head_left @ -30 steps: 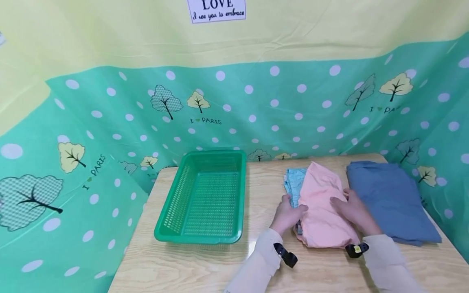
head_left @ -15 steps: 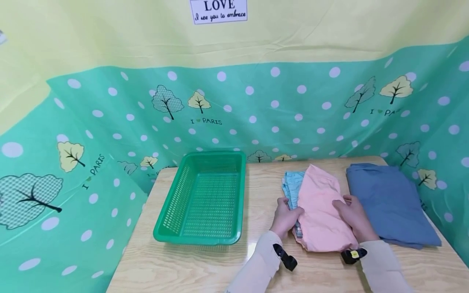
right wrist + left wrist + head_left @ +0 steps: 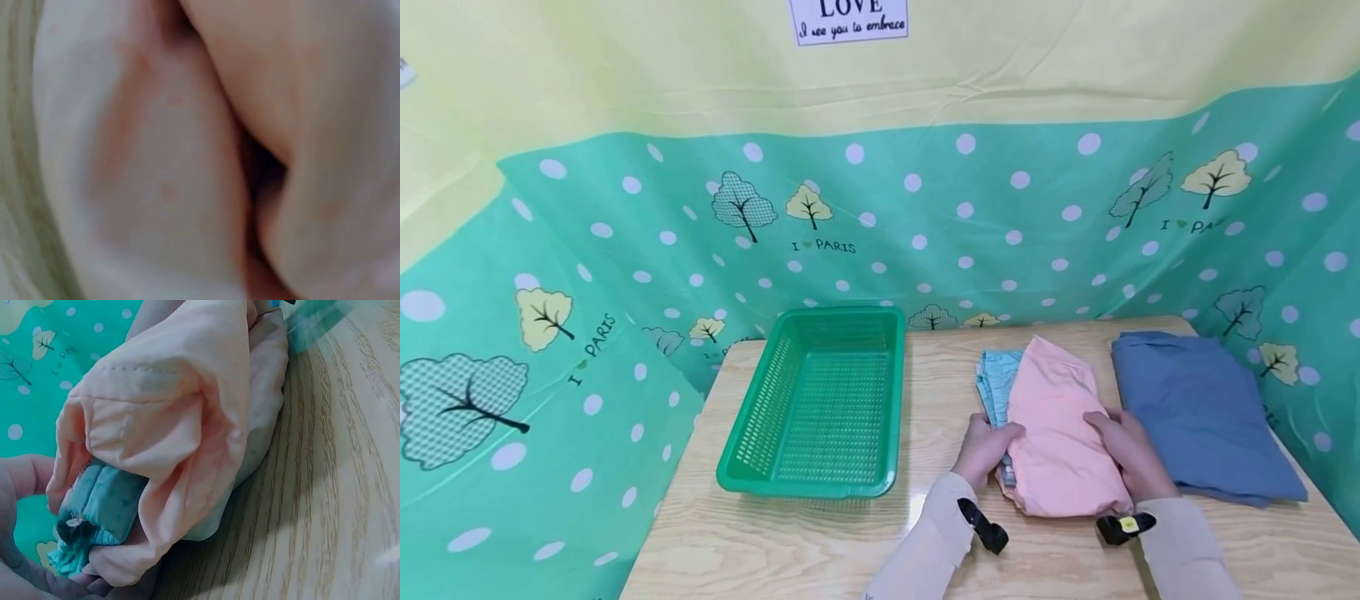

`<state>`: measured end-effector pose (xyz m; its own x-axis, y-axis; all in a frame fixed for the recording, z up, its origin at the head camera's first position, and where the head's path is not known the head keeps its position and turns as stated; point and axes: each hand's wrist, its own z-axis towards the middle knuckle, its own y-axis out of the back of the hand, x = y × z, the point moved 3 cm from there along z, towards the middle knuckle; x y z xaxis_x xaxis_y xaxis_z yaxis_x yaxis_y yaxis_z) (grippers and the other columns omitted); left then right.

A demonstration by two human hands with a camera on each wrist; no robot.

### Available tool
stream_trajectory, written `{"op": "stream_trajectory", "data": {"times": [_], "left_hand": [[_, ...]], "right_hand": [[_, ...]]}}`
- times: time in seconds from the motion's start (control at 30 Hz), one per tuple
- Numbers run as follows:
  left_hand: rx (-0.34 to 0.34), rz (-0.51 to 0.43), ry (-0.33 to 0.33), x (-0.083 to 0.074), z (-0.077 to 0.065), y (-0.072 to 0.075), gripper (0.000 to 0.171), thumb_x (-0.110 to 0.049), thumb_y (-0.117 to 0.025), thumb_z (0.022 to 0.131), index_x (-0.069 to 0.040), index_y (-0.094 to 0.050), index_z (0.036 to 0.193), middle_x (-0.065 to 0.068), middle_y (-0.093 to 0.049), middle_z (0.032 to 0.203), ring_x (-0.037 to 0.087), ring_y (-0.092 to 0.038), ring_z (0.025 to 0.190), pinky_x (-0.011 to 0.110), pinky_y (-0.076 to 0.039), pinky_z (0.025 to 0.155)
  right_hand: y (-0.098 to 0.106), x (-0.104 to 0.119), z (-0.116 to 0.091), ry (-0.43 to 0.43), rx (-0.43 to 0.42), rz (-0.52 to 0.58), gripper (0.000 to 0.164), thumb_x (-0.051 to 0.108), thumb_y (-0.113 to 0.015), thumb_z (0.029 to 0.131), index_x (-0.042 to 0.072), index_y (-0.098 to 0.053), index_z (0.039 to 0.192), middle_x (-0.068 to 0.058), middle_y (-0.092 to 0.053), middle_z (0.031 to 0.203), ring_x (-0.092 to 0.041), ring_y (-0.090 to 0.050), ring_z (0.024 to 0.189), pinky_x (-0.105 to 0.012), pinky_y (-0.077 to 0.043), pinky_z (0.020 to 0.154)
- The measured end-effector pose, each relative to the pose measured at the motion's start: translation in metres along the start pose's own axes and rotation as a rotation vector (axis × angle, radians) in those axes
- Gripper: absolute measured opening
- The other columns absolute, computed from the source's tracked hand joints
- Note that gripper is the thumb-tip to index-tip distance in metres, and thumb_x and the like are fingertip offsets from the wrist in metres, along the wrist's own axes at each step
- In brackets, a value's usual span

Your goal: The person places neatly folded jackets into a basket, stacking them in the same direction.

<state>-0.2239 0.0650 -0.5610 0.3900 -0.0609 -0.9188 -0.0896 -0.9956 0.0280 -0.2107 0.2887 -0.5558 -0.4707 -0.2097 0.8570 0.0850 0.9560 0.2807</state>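
A folded pink garment (image 3: 1060, 433) lies around a light-blue patterned cloth (image 3: 998, 379), which pokes out at its left and far side. My left hand (image 3: 983, 447) grips the left edge, thumb on top and fingers tucked beneath. On the opposite edge, my right hand (image 3: 1129, 450) holds the pink fabric with its thumb over the top; its other fingers are mostly hidden. Seen from the left wrist, the pink fabric (image 3: 150, 419) wraps over a rolled teal cloth (image 3: 112, 497). Blurred pink folds (image 3: 169, 175) fill most of the right wrist view.
A green plastic basket (image 3: 895, 417) with perforated sides stands left on the wooden table (image 3: 775, 550), nothing in it. Folded blue fabric (image 3: 1202, 417) lies at the right, close beside my right hand. A green and yellow printed curtain (image 3: 925, 208) encloses the table's back and sides.
The pink bundle has shifted slightly toward me and to the left, both hands moving with it. My right hand has slid a little nearer along its edge.
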Motion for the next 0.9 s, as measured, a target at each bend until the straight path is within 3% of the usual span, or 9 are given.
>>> {"op": "stream_trajectory", "data": {"times": [0.23,0.37,0.47,0.63,0.73,0.83,0.9], "left_hand": [[0.082,0.027,-0.052,-0.001,-0.002,0.002,0.061,-0.032,-0.080,0.080,-0.016,-0.061,0.135,0.002,-0.064,0.127,0.018,-0.061,0.113,0.042,-0.051,0.104],[0.110,0.082,-0.093,-0.002,-0.005,0.003,0.060,-0.033,-0.082,0.081,-0.022,-0.060,0.136,-0.003,-0.065,0.127,0.016,-0.060,0.117,0.041,-0.048,0.108],[0.146,0.120,-0.118,-0.004,-0.008,0.003,0.059,-0.032,-0.082,0.082,-0.028,-0.058,0.136,-0.008,-0.064,0.129,0.013,-0.059,0.121,0.039,-0.045,0.110],[0.221,0.079,-0.142,-0.006,-0.010,0.001,0.059,-0.027,-0.080,0.085,-0.038,-0.054,0.136,-0.015,-0.063,0.130,0.009,-0.058,0.124,0.037,-0.044,0.112],[0.263,0.039,-0.144,-0.006,-0.010,0.001,0.061,-0.023,-0.079,0.086,-0.040,-0.051,0.137,-0.015,-0.062,0.132,0.010,-0.057,0.125,0.038,-0.042,0.114],[0.286,0.022,-0.139,-0.004,-0.010,0.001,0.063,-0.021,-0.078,0.087,-0.040,-0.049,0.140,-0.013,-0.060,0.134,0.011,-0.057,0.125,0.039,-0.042,0.115],[0.286,0.020,-0.133,-0.003,-0.010,0.000,0.064,-0.020,-0.078,0.087,-0.041,-0.049,0.140,-0.012,-0.061,0.134,0.011,-0.057,0.124,0.039,-0.043,0.114]], "right_hand": [[0.001,-0.005,0.001,-0.018,0.060,-0.001,0.084,0.053,-0.042,0.105,-0.007,-0.018,0.159,-0.029,-0.028,0.159,-0.036,-0.040,0.134,-0.040,-0.041,0.103],[0.001,-0.008,0.001,-0.025,0.098,-0.010,0.085,0.055,-0.042,0.105,-0.007,-0.021,0.159,-0.026,-0.033,0.158,-0.022,-0.053,0.120,-0.027,-0.048,0.092],[0.002,-0.011,0.001,-0.025,0.118,-0.004,0.084,0.056,-0.042,0.105,-0.004,-0.020,0.160,-0.023,-0.033,0.158,-0.010,-0.053,0.111,-0.019,-0.047,0.084],[0.001,-0.014,-0.001,-0.023,0.141,0.039,0.086,0.058,-0.043,0.105,0.003,-0.012,0.164,-0.018,-0.026,0.164,-0.002,-0.050,0.111,-0.015,-0.045,0.086],[-0.001,-0.016,-0.002,-0.019,0.146,0.077,0.087,0.058,-0.045,0.104,0.005,-0.010,0.165,-0.018,-0.026,0.164,0.008,-0.050,0.100,-0.014,-0.046,0.084],[-0.003,-0.016,-0.004,-0.024,0.154,0.099,0.090,0.060,-0.047,0.103,0.009,-0.008,0.165,-0.017,-0.026,0.165,0.008,-0.050,0.102,-0.013,-0.046,0.084],[-0.003,-0.017,-0.005,-0.031,0.162,0.102,0.091,0.062,-0.047,0.102,0.011,-0.006,0.166,-0.015,-0.023,0.167,0.002,-0.049,0.111,-0.012,-0.044,0.085]]}}
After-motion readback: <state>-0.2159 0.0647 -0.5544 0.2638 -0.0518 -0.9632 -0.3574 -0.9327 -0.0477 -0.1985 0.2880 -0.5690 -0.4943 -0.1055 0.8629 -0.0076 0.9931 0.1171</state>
